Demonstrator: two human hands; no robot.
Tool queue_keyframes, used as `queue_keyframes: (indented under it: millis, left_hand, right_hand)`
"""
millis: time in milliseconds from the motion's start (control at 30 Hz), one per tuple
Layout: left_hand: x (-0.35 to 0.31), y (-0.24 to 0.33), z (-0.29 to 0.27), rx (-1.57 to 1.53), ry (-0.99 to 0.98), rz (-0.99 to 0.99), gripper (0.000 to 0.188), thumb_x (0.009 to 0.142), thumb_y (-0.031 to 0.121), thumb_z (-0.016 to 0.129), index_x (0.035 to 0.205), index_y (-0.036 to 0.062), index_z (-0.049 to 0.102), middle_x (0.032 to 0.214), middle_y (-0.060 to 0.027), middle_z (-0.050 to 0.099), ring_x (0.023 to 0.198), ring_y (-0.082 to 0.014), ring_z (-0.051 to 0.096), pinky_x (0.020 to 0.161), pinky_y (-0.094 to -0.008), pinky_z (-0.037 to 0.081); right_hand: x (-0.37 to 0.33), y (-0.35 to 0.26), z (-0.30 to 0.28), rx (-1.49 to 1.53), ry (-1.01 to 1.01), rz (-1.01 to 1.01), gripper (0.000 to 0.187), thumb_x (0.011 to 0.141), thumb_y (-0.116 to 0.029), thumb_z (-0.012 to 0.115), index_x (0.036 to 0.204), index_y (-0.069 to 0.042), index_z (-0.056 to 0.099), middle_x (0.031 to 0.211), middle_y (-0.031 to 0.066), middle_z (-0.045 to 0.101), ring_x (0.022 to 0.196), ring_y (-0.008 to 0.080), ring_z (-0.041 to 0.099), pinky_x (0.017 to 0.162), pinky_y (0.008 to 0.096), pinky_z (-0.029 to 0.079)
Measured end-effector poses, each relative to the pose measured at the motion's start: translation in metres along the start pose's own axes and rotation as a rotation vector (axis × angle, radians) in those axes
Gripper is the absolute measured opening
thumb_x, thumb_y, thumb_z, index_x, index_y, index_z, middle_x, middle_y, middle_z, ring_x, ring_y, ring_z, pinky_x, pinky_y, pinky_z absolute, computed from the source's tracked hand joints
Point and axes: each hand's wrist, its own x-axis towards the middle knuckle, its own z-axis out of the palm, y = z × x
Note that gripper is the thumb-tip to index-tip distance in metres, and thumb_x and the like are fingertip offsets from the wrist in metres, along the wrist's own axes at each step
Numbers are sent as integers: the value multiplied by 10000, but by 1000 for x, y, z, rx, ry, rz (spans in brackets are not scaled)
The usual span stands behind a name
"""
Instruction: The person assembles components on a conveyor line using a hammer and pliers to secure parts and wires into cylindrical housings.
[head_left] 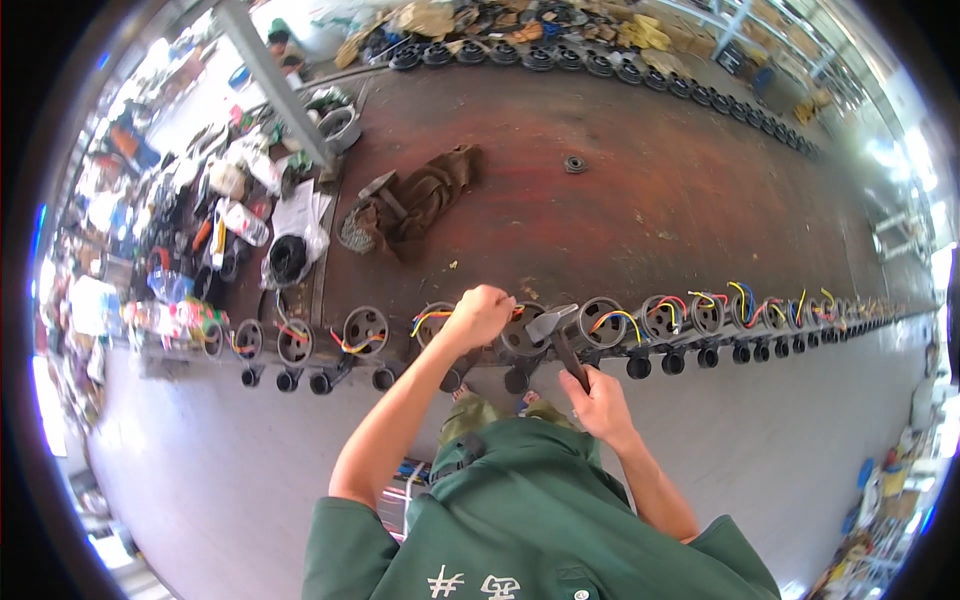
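My right hand [600, 402] is closed round the dark handle of a hammer [552, 322]. The hammer's metal head is at the rim of a round black housing [516, 345] at the table's near edge. My left hand [480, 317] is closed just left of that housing, fingertips pinched at its upper rim. Short coloured wire shows at those fingertips, but what they grip is hidden. On the left, partly behind my forearm, is another housing with yellow, blue and red wires [431, 317]. To the right of the hammer, a further housing [603, 322] also has coloured wires coming out.
Similar housings [365, 331] line the table's near edge. A brown cloth [432, 200] with a second hammer [388, 193] lies on the dark tabletop [640, 220], beyond a small ring-shaped part [574, 164]. Black round parts [538, 60] line the far edge. A metal post [275, 85] rises at left.
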Motion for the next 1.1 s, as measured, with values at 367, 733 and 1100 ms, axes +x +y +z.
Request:
queue_keyframes:
  millis: [367,733,1100]
  left_hand:
    - [14,-10,-24,-354,-214,-207,319,968,231,558,783,-28,584,746,-71,606,641,-207,680,572,-336,596]
    - [22,-21,-24,-393,-228,-165,282,934,201,547,786,-33,603,787,-93,639,638,-220,682,571,-338,601]
    - [26,-31,-19,-437,-269,-188,287,945,194,552,824,-54,629,798,-107,645,666,-259,703,583,-355,616]
  right_hand:
    - [16,25,19,-179,-44,-40,396,1001,-349,620,864,23,616,640,149,578,574,234,565,580,395,452]
    - [33,17,13,-270,-110,1,417,1020,-373,592,915,29,619,667,145,593,594,234,564,606,390,461]
    - [28,54,34,-397,13,-138,390,1016,-342,590,923,36,604,674,136,587,666,212,603,629,394,472]
